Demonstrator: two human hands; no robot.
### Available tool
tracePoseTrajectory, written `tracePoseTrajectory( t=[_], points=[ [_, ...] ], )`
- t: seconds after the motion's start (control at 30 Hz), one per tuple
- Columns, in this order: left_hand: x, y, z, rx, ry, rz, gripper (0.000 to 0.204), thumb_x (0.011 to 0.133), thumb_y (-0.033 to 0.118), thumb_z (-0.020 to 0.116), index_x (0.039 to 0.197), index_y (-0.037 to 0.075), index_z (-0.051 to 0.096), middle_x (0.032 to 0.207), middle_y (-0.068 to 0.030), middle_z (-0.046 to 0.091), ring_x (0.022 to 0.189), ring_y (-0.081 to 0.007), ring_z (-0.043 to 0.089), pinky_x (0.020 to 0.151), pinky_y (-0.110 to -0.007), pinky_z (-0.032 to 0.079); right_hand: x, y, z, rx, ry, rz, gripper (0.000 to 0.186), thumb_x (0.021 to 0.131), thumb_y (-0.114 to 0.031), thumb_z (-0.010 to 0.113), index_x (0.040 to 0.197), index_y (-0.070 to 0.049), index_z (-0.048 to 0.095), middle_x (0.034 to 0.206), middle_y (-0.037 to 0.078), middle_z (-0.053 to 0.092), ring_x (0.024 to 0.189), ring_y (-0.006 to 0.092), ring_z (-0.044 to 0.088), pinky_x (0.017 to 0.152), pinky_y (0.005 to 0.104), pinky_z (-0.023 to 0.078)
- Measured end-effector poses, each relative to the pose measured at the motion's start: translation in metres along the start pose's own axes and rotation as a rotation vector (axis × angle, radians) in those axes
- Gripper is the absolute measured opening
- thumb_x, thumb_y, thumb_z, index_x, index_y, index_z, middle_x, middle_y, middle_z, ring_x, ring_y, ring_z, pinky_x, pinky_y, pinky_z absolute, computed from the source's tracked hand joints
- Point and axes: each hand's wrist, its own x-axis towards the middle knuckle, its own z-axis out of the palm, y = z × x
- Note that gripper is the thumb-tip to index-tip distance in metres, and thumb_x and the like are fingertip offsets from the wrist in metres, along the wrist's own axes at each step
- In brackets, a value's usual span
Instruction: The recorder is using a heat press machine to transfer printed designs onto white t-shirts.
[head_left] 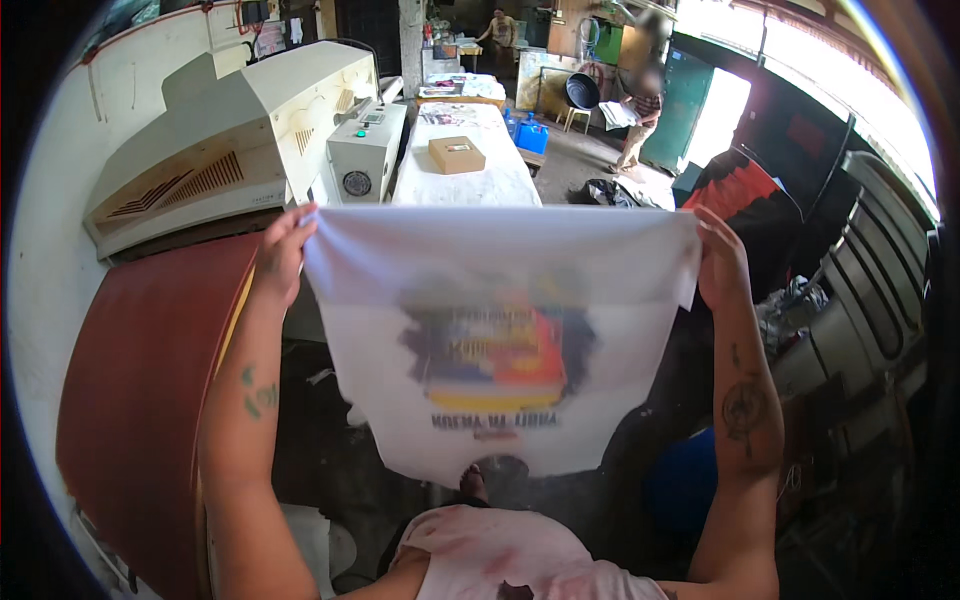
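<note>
A white printed T-shirt [365, 340] hangs stretched between my two raised hands, in front of my body. Its straight edge runs level along the top, and a curved notch like a neckline shows at the bottom. The colourful print on it appears upside down and somewhat blurred. My left hand [284, 252] pinches the upper left corner, close to a beige machine. At the upper right corner, my right hand [720, 258] grips the cloth between thumb and fingers. Behind the shirt, part of a long white-covered table is hidden.
A large beige machine [240, 150] with a control box [365, 155] stands left, above a dark red panel [150, 370]. The long table [465, 192] bears a cardboard box [456, 155]. Two people [640, 115] are farther back. Grey slatted metal [870, 270] stands right.
</note>
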Motion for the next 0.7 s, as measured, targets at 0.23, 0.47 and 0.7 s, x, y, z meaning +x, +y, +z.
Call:
tracePoseTrajectory(
  t=[0.23,0.47,0.7],
  points=[
    [0.149,0.054,0.027,-0.075,0.079,0.322,0.028,0.085,0.011,0.056,0.112,0.005,0.057,0.097,-0.0040,0.059,0.084,-0.0111,0.054,0.078,-0.024,0.043,0.141,-0.026,0.034,0.067,0.061,-0.215,0.039,0.086,-0.007,0.054,0.121,0.008,0.047,0.115,0.015,0.054,0.108,0.0207,0.052,0.092,0.0315,0.041],
    [0.099,-0.008,0.030,-0.029,-0.042,0.156,0.035,0.084,0.010,0.052,0.118,0.001,0.049,0.109,-0.0085,0.055,0.099,-0.0166,0.053,0.089,-0.032,0.042,0.119,0.055,-0.004,0.044,0.069,-0.099,0.041,0.076,-0.001,0.058,0.117,0.005,0.052,0.109,0.010,0.056,0.097,0.0186,0.055,0.085,0.0295,0.044],
    [0.006,-0.202,0.023,0.044,0.052,-0.361,0.051,0.071,-0.007,0.052,0.121,0.001,0.051,0.116,-0.0065,0.055,0.107,-0.0173,0.051,0.096,-0.031,0.038,0.029,0.264,-0.104,-0.359,0.110,0.260,0.046,0.075,0.004,0.056,0.121,0.001,0.052,0.116,0.010,0.055,0.100,0.0169,0.054,0.089,0.0266,0.042]
  ],
)
